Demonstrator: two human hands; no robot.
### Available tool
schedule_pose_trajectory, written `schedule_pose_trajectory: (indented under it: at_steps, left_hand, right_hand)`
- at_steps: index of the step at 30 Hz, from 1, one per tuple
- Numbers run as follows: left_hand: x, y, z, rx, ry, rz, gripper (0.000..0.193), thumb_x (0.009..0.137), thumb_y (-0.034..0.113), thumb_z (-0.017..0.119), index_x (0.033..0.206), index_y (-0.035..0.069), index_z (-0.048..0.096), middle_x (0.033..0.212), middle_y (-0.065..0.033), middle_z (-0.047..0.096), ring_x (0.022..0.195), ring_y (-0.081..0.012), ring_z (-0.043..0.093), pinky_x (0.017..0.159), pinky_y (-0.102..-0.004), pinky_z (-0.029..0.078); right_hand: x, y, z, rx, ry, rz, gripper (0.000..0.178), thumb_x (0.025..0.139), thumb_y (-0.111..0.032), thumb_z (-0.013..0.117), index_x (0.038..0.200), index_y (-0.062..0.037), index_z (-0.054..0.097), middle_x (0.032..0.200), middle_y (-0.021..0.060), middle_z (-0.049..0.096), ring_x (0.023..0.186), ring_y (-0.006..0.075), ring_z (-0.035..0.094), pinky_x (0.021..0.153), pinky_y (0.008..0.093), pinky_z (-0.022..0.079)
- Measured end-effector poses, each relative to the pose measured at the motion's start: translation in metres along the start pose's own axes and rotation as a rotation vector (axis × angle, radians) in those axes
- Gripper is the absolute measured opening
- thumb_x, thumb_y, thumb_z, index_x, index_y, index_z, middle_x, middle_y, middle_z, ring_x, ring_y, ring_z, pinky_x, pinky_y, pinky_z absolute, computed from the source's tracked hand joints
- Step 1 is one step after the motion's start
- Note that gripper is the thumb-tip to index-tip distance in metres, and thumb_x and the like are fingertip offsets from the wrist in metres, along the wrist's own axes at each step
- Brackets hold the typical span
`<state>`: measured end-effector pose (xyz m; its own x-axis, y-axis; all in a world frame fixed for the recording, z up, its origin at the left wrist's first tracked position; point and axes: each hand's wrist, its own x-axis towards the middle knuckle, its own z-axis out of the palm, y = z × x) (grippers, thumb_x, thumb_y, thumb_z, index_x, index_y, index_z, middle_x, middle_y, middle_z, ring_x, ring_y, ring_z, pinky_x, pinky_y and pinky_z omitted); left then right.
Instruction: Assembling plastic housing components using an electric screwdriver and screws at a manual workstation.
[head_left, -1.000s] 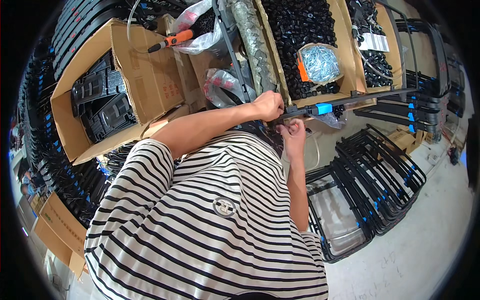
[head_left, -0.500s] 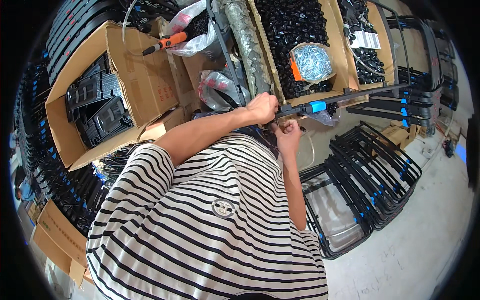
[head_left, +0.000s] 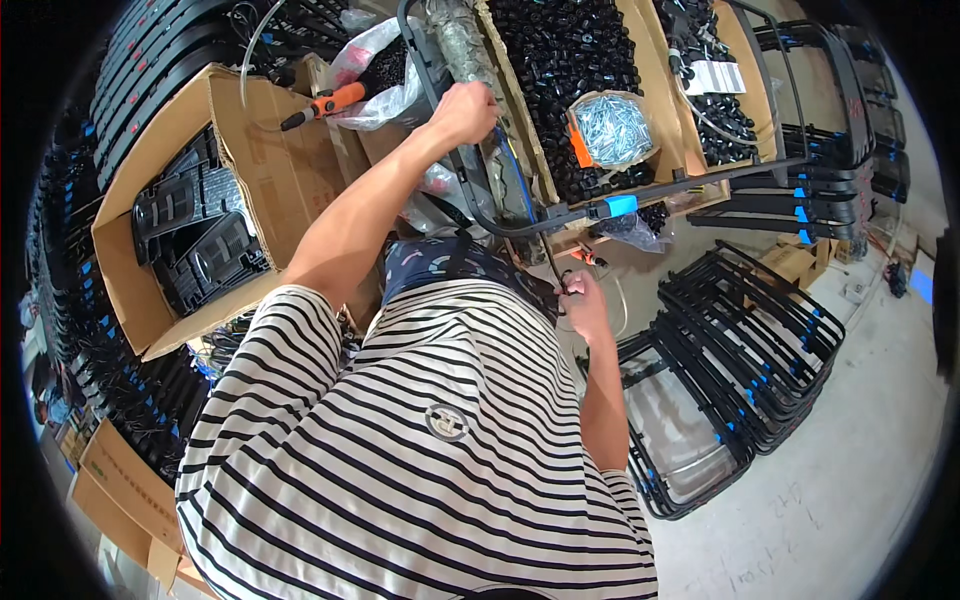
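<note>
A black tubular frame with a blue clip lies across the bench edge in front of me. My left hand is raised over its left side, fingers closed. A thin cable with a blue stretch runs from those fingers down to the frame's near corner. Below that corner, my right hand pinches a thin black cord close to my body. Whether cord and cable are one piece I cannot tell.
Cartons of black plastic caps and a box of silver screws stand beyond the frame. An orange-and-black power driver lies at left, above a carton of black plastic parts. Stacked frames stand on the floor at right.
My left hand has moved up and left, away from the frame's near corner, and the cable now stretches behind it. My right hand has dropped slightly. The frame has shifted a little left.
</note>
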<state>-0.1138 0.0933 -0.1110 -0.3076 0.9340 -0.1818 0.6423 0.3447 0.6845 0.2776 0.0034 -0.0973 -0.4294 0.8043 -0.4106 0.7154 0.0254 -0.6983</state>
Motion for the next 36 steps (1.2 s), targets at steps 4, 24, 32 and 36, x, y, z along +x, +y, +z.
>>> schedule_pose_trajectory:
  at_steps: [4,24,32,36]
  left_hand:
    - [0.012,-0.005,-0.004,0.087,-0.105,0.132,0.020,0.078,0.016,0.059,0.084,0.000,0.070,0.081,-0.0252,0.065,0.081,-0.0410,0.065,0.075,-0.0464,0.052]
    - [0.018,-0.008,-0.011,0.399,-0.042,0.061,0.021,0.084,0.018,0.058,0.079,-0.002,0.063,0.079,-0.0231,0.066,0.077,-0.0413,0.065,0.071,-0.0484,0.053]
    - [-0.065,0.043,0.044,0.260,0.131,-0.069,0.045,0.086,0.030,0.063,0.112,-0.001,0.044,0.072,-0.0305,0.062,0.068,-0.0484,0.063,0.059,-0.0542,0.052]
    - [-0.086,0.055,0.070,0.180,0.131,-0.156,0.041,0.084,0.025,0.065,0.111,0.000,0.046,0.076,-0.0278,0.064,0.072,-0.0462,0.063,0.066,-0.0529,0.051]
  right_hand:
    - [0.015,-0.005,-0.011,0.544,-0.298,0.307,0.017,0.073,0.000,0.060,0.091,-0.0013,0.060,0.080,0.0026,0.064,0.073,0.0130,0.060,0.071,0.0257,0.046]
    - [0.056,0.021,-0.001,0.137,-0.430,0.121,0.017,0.082,-0.015,0.074,0.084,-0.0035,0.061,0.076,-0.0020,0.061,0.068,0.0063,0.053,0.060,0.0244,0.041]
    - [0.079,0.028,0.018,0.594,-0.363,0.083,0.016,0.088,-0.014,0.068,0.080,-0.0002,0.066,0.068,-0.0042,0.057,0.059,0.0052,0.043,0.056,0.0228,0.036]
    - [0.088,0.019,0.025,0.544,-0.363,0.065,0.018,0.089,-0.014,0.066,0.080,0.0009,0.066,0.066,-0.0042,0.057,0.061,0.0042,0.044,0.056,0.0221,0.036]
